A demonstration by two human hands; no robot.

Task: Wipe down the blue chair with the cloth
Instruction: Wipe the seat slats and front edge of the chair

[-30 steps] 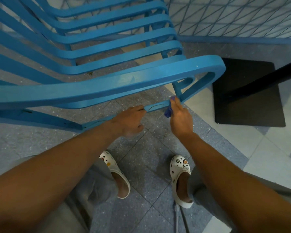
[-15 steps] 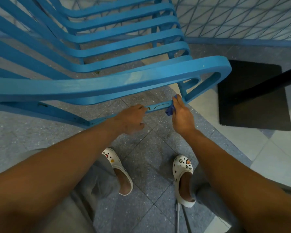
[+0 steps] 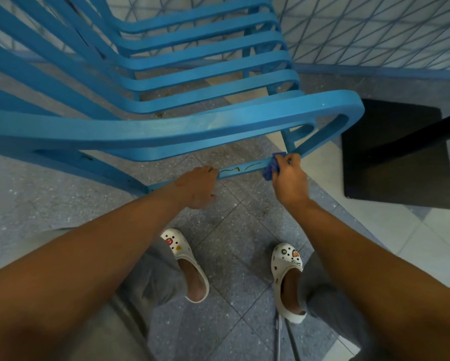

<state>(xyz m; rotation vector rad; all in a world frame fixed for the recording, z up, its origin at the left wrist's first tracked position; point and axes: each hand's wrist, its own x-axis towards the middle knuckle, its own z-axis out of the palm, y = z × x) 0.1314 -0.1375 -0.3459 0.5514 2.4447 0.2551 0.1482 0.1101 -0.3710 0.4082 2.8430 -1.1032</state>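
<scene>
The right hand (image 3: 289,179) has slid further along the low rail (image 3: 244,170), away from the left hand (image 3: 196,187), opening a wider stretch of rail between them. Its fingers are curled round a bunched dark-blue cloth (image 3: 270,169), pressing it against the rail where that bends up into the chair (image 3: 166,126) front. Most of the cloth is hidden inside the fist. The left hand grips the same rail; its fingertips fold out of sight behind it. Thin dark squiggles mark the rail between the grips. The chair's back slats are cut off by the frame. Below lies a speckled grey floor (image 3: 231,230) with tile seams. Beyond the cloth hand sits a flat black square base (image 3: 395,157). The chair is painted, in smooth curved slats.
</scene>
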